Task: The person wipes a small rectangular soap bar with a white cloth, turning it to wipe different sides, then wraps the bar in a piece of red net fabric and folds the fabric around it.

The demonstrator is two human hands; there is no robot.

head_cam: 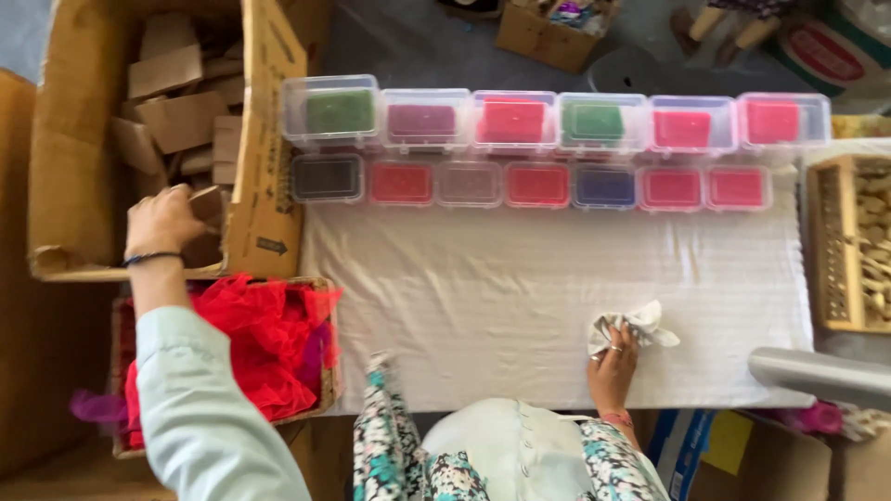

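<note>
At far left, the left hand (pixel 162 221) reaches into the cardboard box (pixel 65 139), fingers curled over a small cardboard piece (pixel 206 202) against the box's near wall; just below sits a basket of red netting (pixel 264 343). Further right, on the white cloth (pixel 520 278), the right hand (pixel 613 364) pinches a crumpled white wrapper (pixel 640 325) under its fingertips, below two rows of clear plastic boxes (pixel 557 148).

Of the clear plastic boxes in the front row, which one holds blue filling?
The fifth clear plastic box from the left in the front row: its filling is dark blue, while its neighbours hold red, pink, brownish or dark fillings.
</note>
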